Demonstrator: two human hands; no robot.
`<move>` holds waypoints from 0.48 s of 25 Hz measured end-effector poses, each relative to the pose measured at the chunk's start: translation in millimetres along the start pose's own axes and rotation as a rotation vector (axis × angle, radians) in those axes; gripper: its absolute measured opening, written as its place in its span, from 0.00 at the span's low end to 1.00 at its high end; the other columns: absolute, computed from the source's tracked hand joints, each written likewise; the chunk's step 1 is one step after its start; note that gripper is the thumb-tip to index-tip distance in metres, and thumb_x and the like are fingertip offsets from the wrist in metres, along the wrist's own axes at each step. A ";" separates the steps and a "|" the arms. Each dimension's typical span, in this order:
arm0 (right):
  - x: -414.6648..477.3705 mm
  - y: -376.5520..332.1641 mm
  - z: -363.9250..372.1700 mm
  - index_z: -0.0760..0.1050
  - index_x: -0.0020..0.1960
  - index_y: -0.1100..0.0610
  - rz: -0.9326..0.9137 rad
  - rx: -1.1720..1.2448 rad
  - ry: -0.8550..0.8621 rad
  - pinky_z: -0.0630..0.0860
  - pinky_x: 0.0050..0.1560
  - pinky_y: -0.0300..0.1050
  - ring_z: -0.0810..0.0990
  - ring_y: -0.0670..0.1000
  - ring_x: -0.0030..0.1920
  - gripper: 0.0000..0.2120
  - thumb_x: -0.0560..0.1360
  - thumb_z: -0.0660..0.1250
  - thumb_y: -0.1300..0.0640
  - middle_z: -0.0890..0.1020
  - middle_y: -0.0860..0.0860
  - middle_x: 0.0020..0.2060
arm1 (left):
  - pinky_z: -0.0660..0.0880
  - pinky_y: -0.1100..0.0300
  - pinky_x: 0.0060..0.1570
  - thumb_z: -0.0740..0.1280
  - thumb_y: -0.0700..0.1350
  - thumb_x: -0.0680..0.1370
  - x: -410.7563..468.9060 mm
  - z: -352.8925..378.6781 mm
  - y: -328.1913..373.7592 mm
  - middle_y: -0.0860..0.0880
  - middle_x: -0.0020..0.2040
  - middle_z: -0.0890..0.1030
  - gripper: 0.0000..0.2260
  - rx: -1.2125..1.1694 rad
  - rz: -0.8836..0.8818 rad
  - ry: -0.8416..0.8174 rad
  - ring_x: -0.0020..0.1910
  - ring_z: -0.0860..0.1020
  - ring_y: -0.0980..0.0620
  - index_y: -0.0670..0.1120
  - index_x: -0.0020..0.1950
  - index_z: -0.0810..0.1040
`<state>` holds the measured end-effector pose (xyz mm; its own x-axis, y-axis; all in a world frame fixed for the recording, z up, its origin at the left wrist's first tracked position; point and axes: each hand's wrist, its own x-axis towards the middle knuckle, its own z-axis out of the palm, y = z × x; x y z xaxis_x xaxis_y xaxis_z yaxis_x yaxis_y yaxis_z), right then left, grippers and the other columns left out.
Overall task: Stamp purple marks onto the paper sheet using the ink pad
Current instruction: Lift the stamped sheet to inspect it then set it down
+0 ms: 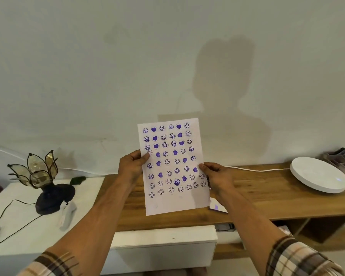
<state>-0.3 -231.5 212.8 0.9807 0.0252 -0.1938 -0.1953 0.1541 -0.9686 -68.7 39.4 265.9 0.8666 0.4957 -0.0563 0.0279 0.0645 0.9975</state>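
Note:
I hold a white paper sheet (pixel 172 200) upright above the wooden table (pixel 267 198). Rows of purple smiley and heart stamp marks cover most of it; the bottom strip is blank. My left hand (pixel 130 166) pinches the sheet's left edge, thumb on the front. My right hand (pixel 217 176) pinches the right edge. Behind the sheet's lower right corner, a small white object with a purple smear (pixel 217 208) lies on the table, mostly hidden; I cannot tell if it is the ink pad. No stamp is visible.
A flower-shaped glass lamp (pixel 42 176) with a black cord stands on a white surface (pixel 12 196) at the left. A round white disc (pixel 319 174) and a small tray of items (pixel 341 159) sit at the table's right end. A white cable (pixel 255 169) runs along the back.

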 end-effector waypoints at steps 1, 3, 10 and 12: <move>7.7 11.4 0.9 0.86 0.50 0.54 0.021 -0.005 0.004 0.87 0.45 0.57 0.90 0.57 0.43 0.08 0.73 0.80 0.55 0.90 0.53 0.43 | 0.83 0.44 0.52 0.73 0.39 0.78 7.5 2.7 -12.6 0.46 0.53 0.88 0.08 0.017 -0.012 0.028 0.50 0.87 0.42 0.46 0.57 0.85; 23.2 35.0 3.4 0.86 0.50 0.55 0.052 -0.024 0.014 0.86 0.50 0.61 0.90 0.59 0.45 0.07 0.73 0.80 0.56 0.90 0.54 0.44 | 0.83 0.47 0.49 0.73 0.38 0.78 23.9 8.3 -39.2 0.45 0.53 0.87 0.10 0.034 -0.055 0.073 0.48 0.86 0.43 0.43 0.59 0.84; 71.7 121.3 7.8 0.86 0.46 0.52 0.171 -0.128 0.108 0.86 0.51 0.59 0.89 0.57 0.46 0.04 0.74 0.80 0.57 0.90 0.55 0.47 | 0.81 0.44 0.58 0.66 0.41 0.83 78.3 13.4 -156.4 0.42 0.56 0.86 0.11 0.205 -0.190 0.131 0.55 0.84 0.41 0.41 0.63 0.83; 84.8 143.9 10.4 0.86 0.46 0.50 0.194 -0.155 0.128 0.86 0.51 0.57 0.88 0.56 0.47 0.03 0.75 0.79 0.57 0.90 0.54 0.47 | 0.80 0.45 0.59 0.64 0.39 0.83 93.0 12.8 -186.9 0.41 0.58 0.86 0.11 0.243 -0.216 0.151 0.55 0.84 0.41 0.41 0.63 0.83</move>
<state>54.8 -196.9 58.5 0.9181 -0.0871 -0.3866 -0.3877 0.0054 -0.9218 13.0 62.4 74.8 0.7448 0.6170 -0.2542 0.3359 -0.0174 0.9418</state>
